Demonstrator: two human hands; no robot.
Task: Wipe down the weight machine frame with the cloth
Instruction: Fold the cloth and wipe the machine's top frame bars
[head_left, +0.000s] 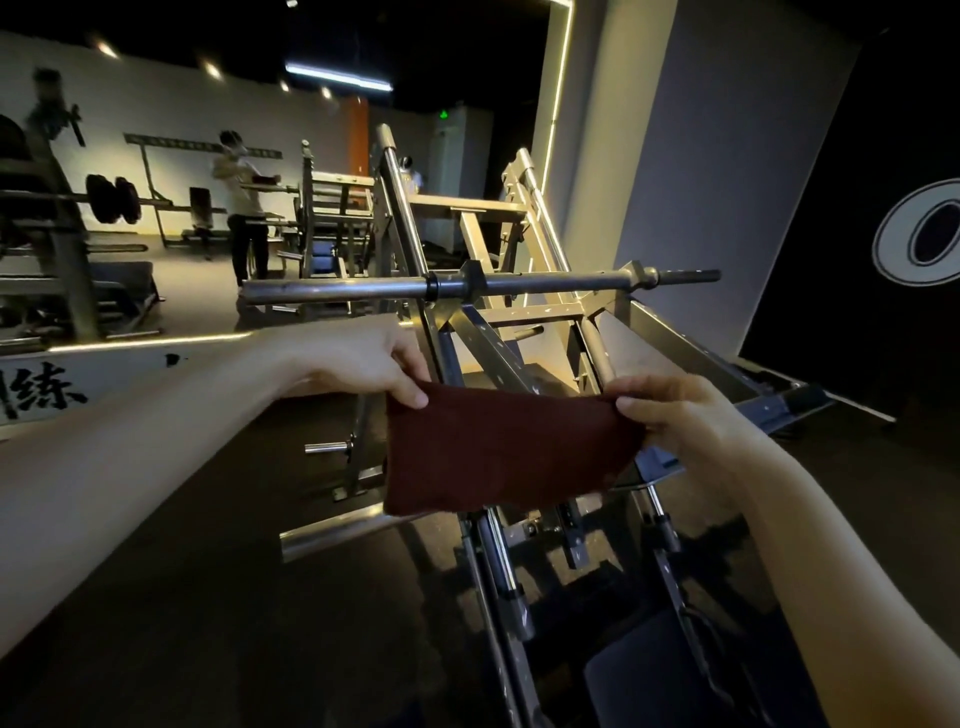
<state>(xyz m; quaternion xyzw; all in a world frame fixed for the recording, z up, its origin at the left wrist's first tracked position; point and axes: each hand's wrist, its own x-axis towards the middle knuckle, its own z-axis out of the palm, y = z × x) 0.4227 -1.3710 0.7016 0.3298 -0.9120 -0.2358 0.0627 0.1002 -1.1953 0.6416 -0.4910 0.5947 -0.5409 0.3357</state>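
Note:
A dark red cloth (498, 449) hangs spread out in front of me, held in the air above the weight machine frame (498, 353). My left hand (374, 364) pinches the cloth's upper left corner. My right hand (675, 410) pinches its upper right corner. The frame is silver metal, with slanted beams and a horizontal bar (467, 286) running across just beyond my hands. The cloth hides part of the frame's lower beams.
Guide rails and a dark seat pad (649, 675) lie below the cloth. A grey wall panel (727, 156) and a black banner (883, 260) stand to the right. A person (244, 208) stands among other racks and plates at the back left. Dark floor spreads to the left.

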